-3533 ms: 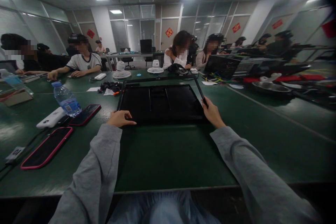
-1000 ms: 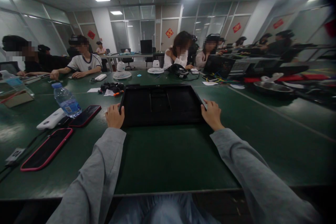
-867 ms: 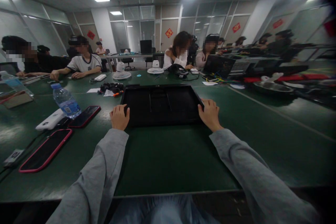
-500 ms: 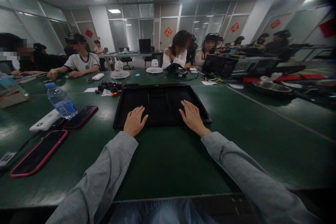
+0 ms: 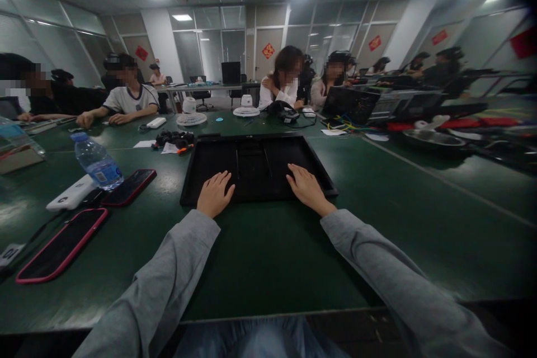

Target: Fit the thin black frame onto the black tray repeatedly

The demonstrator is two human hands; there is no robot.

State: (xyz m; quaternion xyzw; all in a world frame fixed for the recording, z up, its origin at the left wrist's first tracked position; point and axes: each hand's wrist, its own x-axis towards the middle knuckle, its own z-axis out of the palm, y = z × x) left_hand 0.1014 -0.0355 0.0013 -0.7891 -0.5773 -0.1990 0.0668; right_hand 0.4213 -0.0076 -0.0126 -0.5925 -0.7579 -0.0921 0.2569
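A black, shallow rectangular frame or casing (image 5: pixel 251 191) with a raised rim lies on the green table before me; two thin rails run along its middle. My left hand (image 5: pixel 215 193) is over its near left part, palm down, fingers stretched out and thumb apart. Over the near right part, my right hand (image 5: pixel 308 187) is likewise palm down with its fingers extended. Neither hand grips anything. Whether the palms press on the casing or hover just above it, I cannot tell.
Left of me are a water bottle (image 5: pixel 98 165), a white power bank (image 5: pixel 71 193), a dark phone (image 5: pixel 130 187) and a pink-edged phone (image 5: pixel 62 246). Beyond the casing are tangled black parts (image 5: pixel 174 140) and small white fans (image 5: pixel 192 114). Several people sit around; a metal pan (image 5: pixel 436 142) stands right.
The fingers of my right hand have lowered slightly. My left hand and the black casing have hardly moved.
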